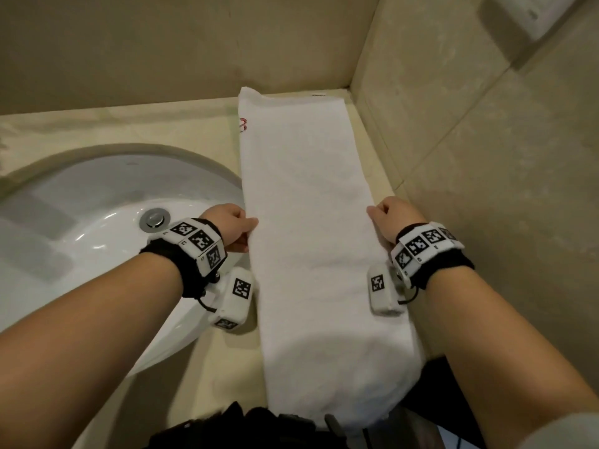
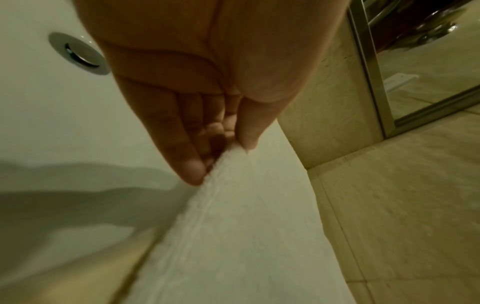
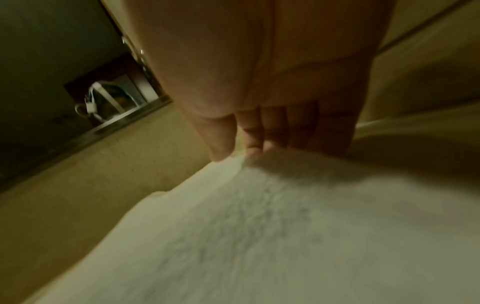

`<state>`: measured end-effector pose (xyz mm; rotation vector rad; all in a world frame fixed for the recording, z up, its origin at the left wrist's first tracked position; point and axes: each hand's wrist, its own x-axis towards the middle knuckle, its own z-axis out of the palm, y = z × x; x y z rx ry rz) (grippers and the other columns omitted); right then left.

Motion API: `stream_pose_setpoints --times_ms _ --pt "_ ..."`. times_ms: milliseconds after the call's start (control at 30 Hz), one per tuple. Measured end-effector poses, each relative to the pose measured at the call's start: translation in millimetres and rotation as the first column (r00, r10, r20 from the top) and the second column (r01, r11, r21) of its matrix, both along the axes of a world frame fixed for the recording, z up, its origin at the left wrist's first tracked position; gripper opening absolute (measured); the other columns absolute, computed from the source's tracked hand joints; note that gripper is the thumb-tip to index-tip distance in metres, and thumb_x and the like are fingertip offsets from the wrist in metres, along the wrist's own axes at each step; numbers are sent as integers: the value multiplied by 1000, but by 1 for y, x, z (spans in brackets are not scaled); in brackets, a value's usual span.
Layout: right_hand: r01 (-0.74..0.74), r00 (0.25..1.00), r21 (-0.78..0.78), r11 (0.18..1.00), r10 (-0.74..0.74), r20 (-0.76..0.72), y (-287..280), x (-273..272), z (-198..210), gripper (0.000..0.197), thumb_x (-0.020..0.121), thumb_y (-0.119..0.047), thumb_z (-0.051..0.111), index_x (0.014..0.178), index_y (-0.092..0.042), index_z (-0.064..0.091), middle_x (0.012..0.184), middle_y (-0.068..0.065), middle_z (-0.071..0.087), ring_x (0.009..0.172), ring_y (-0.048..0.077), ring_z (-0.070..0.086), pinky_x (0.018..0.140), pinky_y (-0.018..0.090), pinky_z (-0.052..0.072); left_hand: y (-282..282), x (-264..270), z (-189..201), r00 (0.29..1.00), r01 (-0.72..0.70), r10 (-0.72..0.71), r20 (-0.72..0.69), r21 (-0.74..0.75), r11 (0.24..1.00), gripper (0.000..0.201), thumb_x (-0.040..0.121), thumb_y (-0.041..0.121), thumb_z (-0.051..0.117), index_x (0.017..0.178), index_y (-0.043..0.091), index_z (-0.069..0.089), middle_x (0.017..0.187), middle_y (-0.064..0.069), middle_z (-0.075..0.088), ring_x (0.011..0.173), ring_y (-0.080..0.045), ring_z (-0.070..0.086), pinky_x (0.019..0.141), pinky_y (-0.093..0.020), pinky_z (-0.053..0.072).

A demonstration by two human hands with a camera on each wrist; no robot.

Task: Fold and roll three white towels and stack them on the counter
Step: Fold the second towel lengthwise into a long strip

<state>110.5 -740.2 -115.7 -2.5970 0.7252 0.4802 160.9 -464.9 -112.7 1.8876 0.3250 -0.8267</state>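
- Head view: white towel (image 1: 311,202) lies as a long folded strip on the worktop (image 1: 207,361), between the sink (image 1: 81,222) and the side wall; far end reaches the back wall, near end hangs over the front edge toward you.
- Your left hand (image 1: 231,226) pinches the towel's left long edge, thumb on top, fingers (image 2: 191,162) curled under, seen close in the left wrist view.
- Your right hand (image 1: 393,218) grips the opposite long edge at about the same level; fingers look curled onto the edge.
- Handling, judged: soft, limp terry, light, not fragile, not slippery; it will sag and skew if you lift from one side only.
- Take hold at both long edges or both corners of one short end, evenly, and keep the layers pinched together so the fold stays aligned for rolling.
- No other towels or finished rolls in view.
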Motion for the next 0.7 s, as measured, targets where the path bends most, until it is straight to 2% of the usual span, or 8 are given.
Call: stream_pose_setpoints --times_ms 67,167,333,400,500,533,600,700 --pt "-8 999 47 999 6 33 -1 -16 4 30 93 -41 42 84 -13 49 81 5 55 75 24 50 68 29 34 2 -4 0 1000 -21 21 -11 -26 999 25 90 19 55 68 11 47 67 -9 58 62 -20 59 50 -24 56" --pt "-20 998 83 996 15 57 3 -61 7 23 89 -37 51 86 -15 48 81 4 54 79 21 49 69 26 31 7 -18 5 998 13 -17 -62 -52 999 24 88 25 60 71 11 49 70 -10 61 62 -20 61 51 -22 58" --pt "100 989 167 981 -116 94 15 -156 5 19 85 -25 61 78 -12 50 68 3 49 72 22 48 65 27 31 16 -67 16 990 120 -126 -63 -90 989 21 85 11 62 71 9 47 62 -12 58 41 -13 60 50 -23 55" --pt "182 965 238 954 -220 145 22 -191 0 13 84 -19 63 80 -11 53 65 -1 47 69 21 47 62 25 31 20 -94 18 982 164 -173 -69 -122 979 20 85 7 62 71 8 47 60 -11 60 39 -9 60 48 -22 54" --pt "285 895 333 899 -374 244 30 -233 -11 9 83 -12 63 88 -12 56 68 -3 51 69 17 48 53 12 35 29 -133 17 968 227 -241 -75 -158 961 16 84 6 62 75 10 50 64 -10 64 52 -13 64 56 -25 54" --pt "312 870 376 873 -421 257 32 -243 -15 11 83 -11 63 92 -12 56 72 -1 53 72 17 50 58 10 38 32 -143 15 963 251 -263 -62 -157 955 13 85 7 61 77 10 51 68 -11 64 59 -16 65 61 -27 54" --pt "345 840 438 830 -481 250 37 -260 -24 14 84 -9 62 97 -9 57 80 5 57 80 19 52 67 17 41 41 -166 15 956 285 -291 -22 -154 946 9 87 7 58 81 9 52 76 -12 65 68 -21 63 67 -29 52" --pt "341 866 426 838 -456 205 40 -275 -38 19 86 -12 61 102 -1 58 88 10 59 83 19 53 72 26 42 61 -201 14 954 297 -299 13 -174 939 8 90 8 53 82 10 54 78 -9 65 69 -18 62 62 -23 52"
